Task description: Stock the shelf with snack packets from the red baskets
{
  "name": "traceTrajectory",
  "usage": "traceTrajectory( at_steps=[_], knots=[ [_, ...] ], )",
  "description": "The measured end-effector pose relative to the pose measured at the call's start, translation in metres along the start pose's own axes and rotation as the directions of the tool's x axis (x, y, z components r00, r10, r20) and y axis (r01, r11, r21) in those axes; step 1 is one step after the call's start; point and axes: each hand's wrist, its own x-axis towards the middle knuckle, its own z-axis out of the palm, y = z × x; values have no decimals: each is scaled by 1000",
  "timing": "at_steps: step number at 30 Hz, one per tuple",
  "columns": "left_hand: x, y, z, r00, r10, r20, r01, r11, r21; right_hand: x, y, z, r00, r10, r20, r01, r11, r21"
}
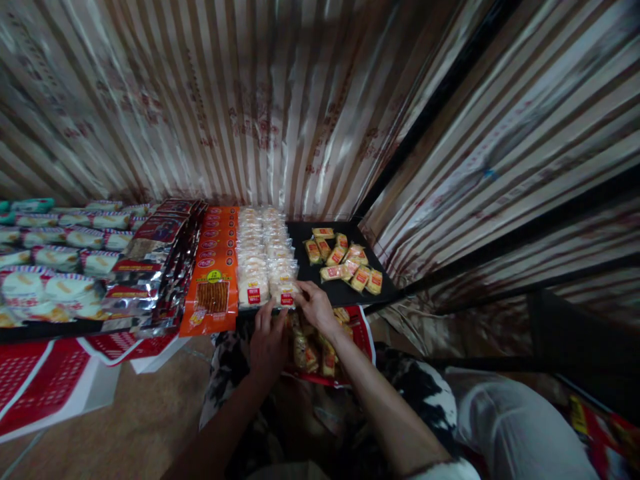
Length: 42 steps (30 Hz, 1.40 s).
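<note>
Two rows of clear packets of pale crackers (pixel 253 267) with red labels stand side by side on the black shelf (pixel 299 233). At the front end of the right-hand row is a cracker packet (pixel 286 295). My left hand (pixel 269 343) has its fingertips at the lower left edge of that packet. From the right, my right hand (pixel 316 308) reaches over with curled fingers on the same packet's side. Just below my hands, a red basket (pixel 369 340) holds several yellow-wrapped snacks (pixel 310 357), partly covered by my forearms.
Loose yellow packets (pixel 350 263) lie on the shelf's right part. Left of the crackers are orange snack bags (pixel 213 287), dark red foil packs (pixel 143 260) and rows of white packets (pixel 70 257). Red-and-white baskets (pixel 40 387) stand below. A black post (pixel 435 107) rises at right.
</note>
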Motion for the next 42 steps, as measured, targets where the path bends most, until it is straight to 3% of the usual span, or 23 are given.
traceTrajectory(
  at_steps=[6,14,19,24,31,35,38,42],
  knots=[
    [10,-11,9,998,53,39,-56,996,75,12,-3,5,998,-23,-53,11,979,-206],
    [13,-12,8,996,58,69,-65,993,94,-3,4,16,980,62,-190,-56,998,34],
    [13,-12,7,995,73,62,-80,990,112,-9,7,26,975,118,-186,-106,992,73],
    [10,-15,2,994,103,44,-110,977,185,-13,5,32,954,131,-270,-96,985,141],
    [2,-22,19,951,270,154,-299,928,221,-12,11,37,951,153,-268,-106,978,180],
    [9,-23,37,944,302,136,-326,916,232,-13,14,31,952,140,-271,-93,980,178],
    [17,-27,46,921,382,72,-388,897,213,-7,13,16,947,85,-308,-61,994,88],
    [22,-32,51,894,447,-37,-427,873,234,32,7,-12,949,-63,-309,46,997,-63]
  ],
)
